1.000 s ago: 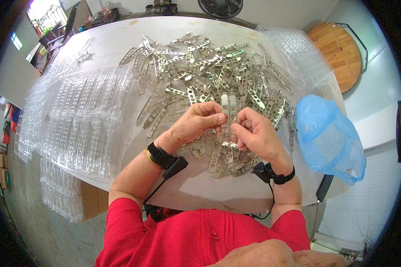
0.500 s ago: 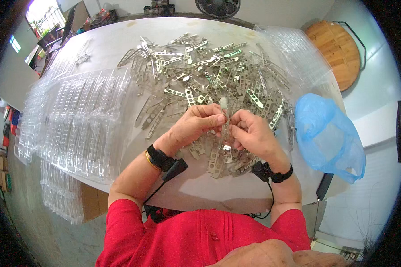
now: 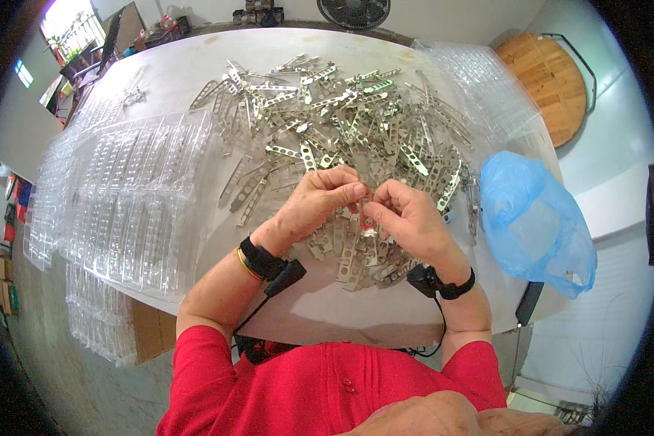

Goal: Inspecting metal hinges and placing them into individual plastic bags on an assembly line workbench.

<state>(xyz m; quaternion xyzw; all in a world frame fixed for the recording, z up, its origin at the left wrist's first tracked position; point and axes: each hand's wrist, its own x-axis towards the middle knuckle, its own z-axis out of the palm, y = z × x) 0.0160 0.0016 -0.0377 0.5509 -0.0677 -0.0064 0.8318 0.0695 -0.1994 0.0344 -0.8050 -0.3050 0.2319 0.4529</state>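
Head view: our left fingers (image 3: 350, 193) pinch what seems a metal strip (image 3: 369, 224), its other side gripped by our right fingers (image 3: 386, 216); our white worktop (image 3: 334, 309) bears clear trays (image 3: 134, 196), piled strips (image 3: 352, 109), a blue bag (image 3: 534, 218); beyond, a round wooden board (image 3: 548, 87).

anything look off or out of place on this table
Nothing looks clearly damaged or spilled. The metal strips lie in a loose jumble at all angles, untidy beside the lined-up clear plastic trays. The blue bag slumps at the right edge of the table and seems to overhang it.
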